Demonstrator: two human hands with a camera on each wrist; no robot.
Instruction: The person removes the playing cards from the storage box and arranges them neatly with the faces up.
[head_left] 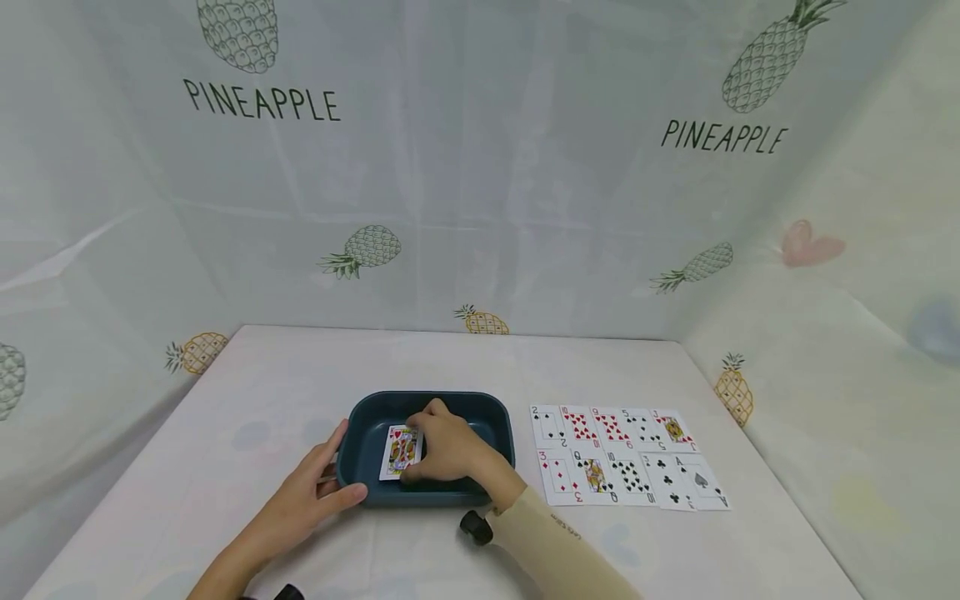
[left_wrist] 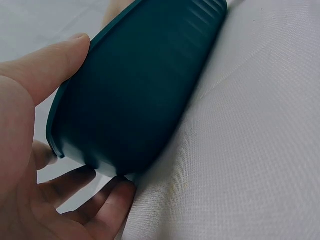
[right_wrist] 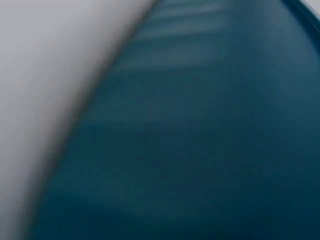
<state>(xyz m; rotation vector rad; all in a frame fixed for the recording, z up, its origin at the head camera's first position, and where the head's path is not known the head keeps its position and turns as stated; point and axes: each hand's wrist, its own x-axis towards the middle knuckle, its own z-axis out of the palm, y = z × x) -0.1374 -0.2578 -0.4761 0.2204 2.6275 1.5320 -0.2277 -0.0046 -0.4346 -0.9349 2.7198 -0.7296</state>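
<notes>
A dark teal rectangular tray (head_left: pixel 375 497) sits on the white cloth. My left hand (head_left: pixel 311 492) grips its left end, thumb at the front corner and the fingers round the side. In the left wrist view the thumb (left_wrist: pixel 65 62) presses the tray's rim, and the fingertips (left_wrist: pixel 117 197) sit low against its wall. Inside the tray lies a face-up playing card (head_left: pixel 401 452), a red-suited face card. Reaching over the front rim, my right hand (head_left: pixel 448 446) holds this card at its right side between thumb and fingers, covering that edge. The right wrist view shows just the tray's outer wall (right_wrist: pixel 165 135), blurred.
To the tray's right, several face-up playing cards lie in two rows, among them a ten of hearts (head_left: pixel 580 427) above and an ace of spades (head_left: pixel 705 482) below. A pineapple-print curtain (head_left: pixel 480 167) hangs behind the table (head_left: pixel 300 367).
</notes>
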